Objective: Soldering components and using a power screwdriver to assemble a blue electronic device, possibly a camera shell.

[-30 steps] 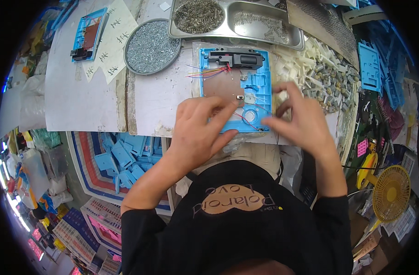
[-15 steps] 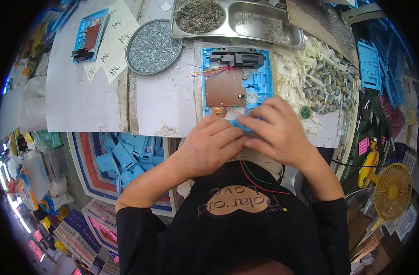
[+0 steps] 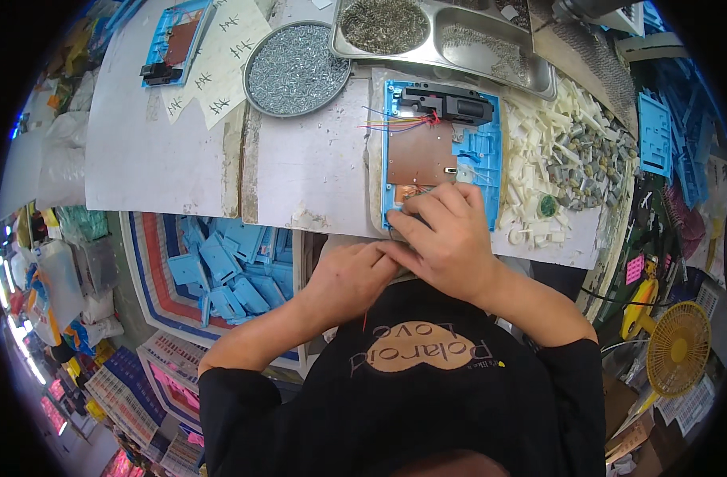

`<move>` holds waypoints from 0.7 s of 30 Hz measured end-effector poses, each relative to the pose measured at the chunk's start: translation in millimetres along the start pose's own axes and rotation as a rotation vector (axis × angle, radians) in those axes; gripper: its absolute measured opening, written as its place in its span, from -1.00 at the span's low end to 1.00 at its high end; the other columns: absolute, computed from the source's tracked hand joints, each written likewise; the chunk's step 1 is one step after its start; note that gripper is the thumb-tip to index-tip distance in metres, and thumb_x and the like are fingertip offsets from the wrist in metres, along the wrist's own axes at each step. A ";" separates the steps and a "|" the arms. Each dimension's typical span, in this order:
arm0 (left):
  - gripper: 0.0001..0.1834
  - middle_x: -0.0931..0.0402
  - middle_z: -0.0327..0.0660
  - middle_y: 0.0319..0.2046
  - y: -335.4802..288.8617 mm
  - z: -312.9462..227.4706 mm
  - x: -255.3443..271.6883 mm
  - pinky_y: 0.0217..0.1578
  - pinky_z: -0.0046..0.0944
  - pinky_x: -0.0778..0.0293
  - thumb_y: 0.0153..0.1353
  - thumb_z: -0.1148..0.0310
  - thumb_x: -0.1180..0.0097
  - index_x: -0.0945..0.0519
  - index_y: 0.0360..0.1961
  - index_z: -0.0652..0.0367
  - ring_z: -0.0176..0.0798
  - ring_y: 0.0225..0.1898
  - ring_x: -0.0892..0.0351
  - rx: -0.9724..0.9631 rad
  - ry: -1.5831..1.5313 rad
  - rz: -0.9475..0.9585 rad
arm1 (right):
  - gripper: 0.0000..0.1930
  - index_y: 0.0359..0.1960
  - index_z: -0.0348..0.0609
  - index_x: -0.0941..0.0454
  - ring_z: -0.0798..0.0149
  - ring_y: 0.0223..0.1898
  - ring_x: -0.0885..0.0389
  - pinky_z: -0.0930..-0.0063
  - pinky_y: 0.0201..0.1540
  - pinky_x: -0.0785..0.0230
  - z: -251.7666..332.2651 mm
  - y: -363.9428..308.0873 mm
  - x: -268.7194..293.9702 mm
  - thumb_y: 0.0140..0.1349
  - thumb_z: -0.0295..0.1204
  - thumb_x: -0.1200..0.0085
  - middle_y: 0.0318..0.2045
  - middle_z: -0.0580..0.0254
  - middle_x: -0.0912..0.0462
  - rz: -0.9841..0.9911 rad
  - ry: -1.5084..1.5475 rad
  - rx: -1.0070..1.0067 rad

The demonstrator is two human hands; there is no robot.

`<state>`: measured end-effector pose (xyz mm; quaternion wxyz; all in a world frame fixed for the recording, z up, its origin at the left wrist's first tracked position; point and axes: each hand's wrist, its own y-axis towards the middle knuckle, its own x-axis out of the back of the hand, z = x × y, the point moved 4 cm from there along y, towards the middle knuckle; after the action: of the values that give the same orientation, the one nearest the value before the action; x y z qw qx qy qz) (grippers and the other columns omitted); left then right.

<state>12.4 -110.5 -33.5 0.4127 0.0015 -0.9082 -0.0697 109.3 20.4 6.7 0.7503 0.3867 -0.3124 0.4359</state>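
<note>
A blue plastic housing lies on the bench with a brown circuit board, a black module across its far end and loose coloured wires. My right hand is curled over its near left corner, index fingertip at the edge, thumb against my left fingertips. Any thing in its grip is hidden. Just off the housing's near edge, my left hand pinches thin wire; a red wire end hangs below it. A dark wire shows between the hands.
A round tray of small screws and a steel tray of metal parts stand at the back. White plastic pieces and grey parts heap at right. A second housing lies far left. Blue panels fill a bin below.
The bench has shifted rightward in view. My right hand has moved to the housing's near left corner. The red and green wires that hung across my shirt are now mostly out of sight.
</note>
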 end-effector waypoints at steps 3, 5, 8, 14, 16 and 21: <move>-0.83 -0.55 -0.15 -0.32 11.0 3.8 32.2 -0.42 -0.13 -0.51 0.13 0.47 -0.27 -0.59 -0.23 0.14 -0.03 -0.37 -0.59 -0.046 -0.064 0.330 | -0.63 -0.21 -0.05 -0.63 0.20 -0.21 -0.51 0.18 -0.05 -0.21 -4.9 -2.6 -7.6 -0.10 -0.33 -0.44 -0.27 0.37 -0.58 -0.043 -0.042 -0.006; -0.79 -0.55 -0.13 -0.31 27.9 8.7 55.8 -0.37 -0.08 -0.52 0.11 0.47 -0.29 -0.58 -0.21 0.14 0.00 -0.33 -0.61 0.051 -0.177 0.167 | -0.66 -0.27 -0.04 -0.60 0.20 -0.20 -0.50 0.19 -0.05 -0.22 -4.4 -1.7 -10.8 -0.10 -0.33 -0.43 -0.26 0.34 -0.58 -0.044 -0.063 -0.003; -0.71 -0.54 -0.11 -0.33 41.9 25.4 50.3 -0.35 -0.05 -0.52 0.07 0.48 -0.35 -0.58 -0.16 0.14 0.03 -0.32 -0.60 0.023 -0.226 -0.051 | -0.70 -0.32 -0.05 -0.57 0.19 -0.17 -0.50 0.20 -0.05 -0.24 -1.9 -2.2 -6.0 -0.07 -0.31 -0.39 -0.21 0.28 -0.60 0.012 -0.053 -0.018; -0.75 -0.50 -0.21 -0.43 39.2 37.5 37.7 -0.49 -0.11 -0.44 0.06 0.41 -0.42 -0.71 -0.19 0.03 -0.09 -0.45 -0.54 -0.220 -0.119 -0.166 | -0.72 -0.19 -0.10 -0.69 0.21 -0.28 -0.60 0.27 -0.08 -0.36 -54.8 5.3 90.6 0.08 -0.33 -0.40 -0.36 0.25 -0.67 0.052 0.157 -0.033; -0.79 -0.49 -0.23 -0.45 42.0 32.5 43.1 -0.51 -0.15 -0.42 0.08 0.40 -0.42 -0.73 -0.22 0.02 -0.13 -0.47 -0.53 -0.232 -0.097 -0.154 | -0.80 -0.21 -0.17 -0.72 0.33 -0.35 -0.63 0.38 -0.17 -0.42 -115.2 4.6 141.5 0.15 -0.39 -0.37 -0.43 0.24 -0.70 -0.100 0.211 -0.285; -0.79 -0.49 -0.25 -0.43 51.3 40.6 39.7 -0.48 -0.17 -0.47 0.06 0.40 -0.43 -0.75 -0.23 0.03 -0.17 -0.46 -0.54 -0.230 -0.164 -0.089 | -0.82 -0.22 -0.35 -0.69 0.46 -0.31 -0.64 0.50 -0.23 -0.47 -214.7 75.9 269.7 0.27 -0.45 -0.25 -0.37 0.25 -0.73 -0.482 0.106 -0.386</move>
<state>-41.4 -57.0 -23.6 0.3310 -0.0114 -0.9239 -0.1916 184.2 339.0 138.8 0.9068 0.2768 -0.2492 0.1977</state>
